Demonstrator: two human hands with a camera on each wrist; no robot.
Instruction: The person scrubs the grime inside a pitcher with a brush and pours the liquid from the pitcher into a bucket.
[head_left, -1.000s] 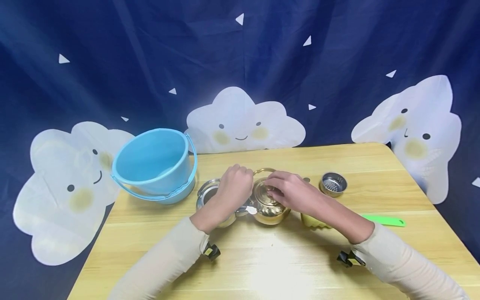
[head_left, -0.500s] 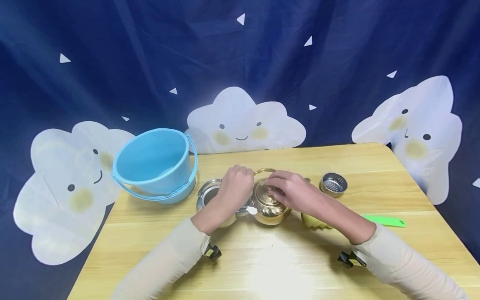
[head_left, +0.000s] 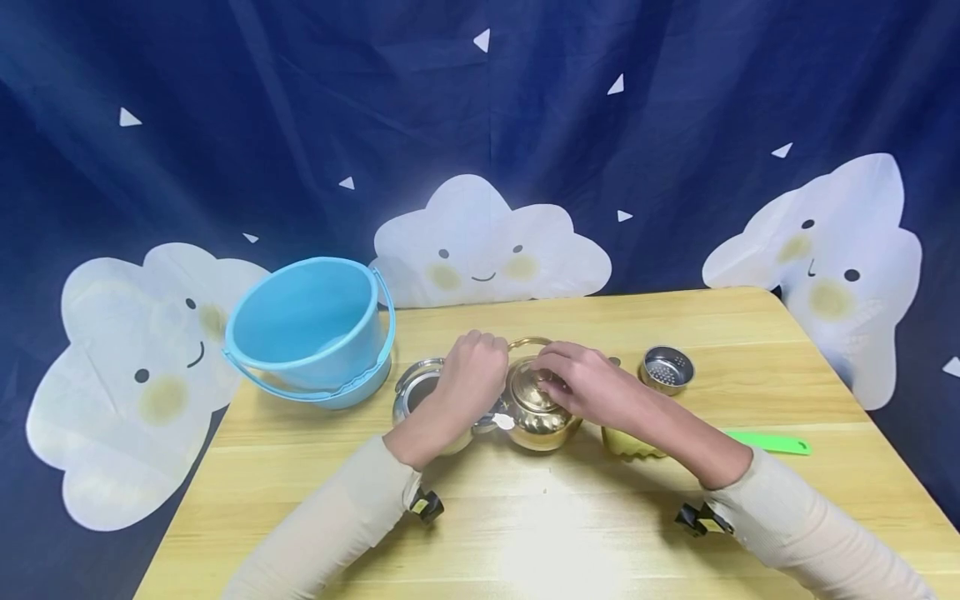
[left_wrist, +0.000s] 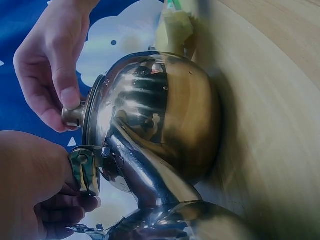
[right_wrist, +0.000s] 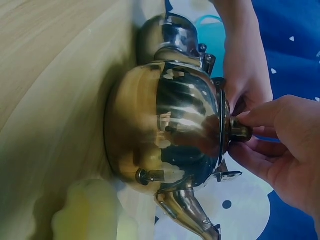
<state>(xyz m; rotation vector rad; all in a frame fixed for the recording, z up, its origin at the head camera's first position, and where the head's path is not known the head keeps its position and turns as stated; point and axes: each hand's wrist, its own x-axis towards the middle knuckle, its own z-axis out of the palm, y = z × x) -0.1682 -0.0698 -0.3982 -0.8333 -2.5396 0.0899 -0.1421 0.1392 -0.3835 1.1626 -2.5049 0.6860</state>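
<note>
In the head view a gold-coloured kettle [head_left: 547,433] stands mid-table with its lid [head_left: 528,383] on. My right hand [head_left: 581,379] pinches the lid's knob [right_wrist: 241,131] between thumb and fingers, clearest in the right wrist view. My left hand [left_wrist: 35,180] curls round the kettle's handle [left_wrist: 85,170]; in the head view its palm side is hidden. Close on the left sits a silver kettle [head_left: 402,412] with an uncovered mouth, partly behind my left forearm. Its spout [left_wrist: 150,175] points toward the gold kettle. The gold kettle's own spout [right_wrist: 187,210] points right.
A light blue bucket [head_left: 315,367] stands at the table's back left. On the right are a small metal strainer cup [head_left: 667,368], a yellow wavy-edged object [head_left: 630,444] partly under my forearm, and a green handle [head_left: 776,442]. A blue curtain [head_left: 540,125] hangs behind.
</note>
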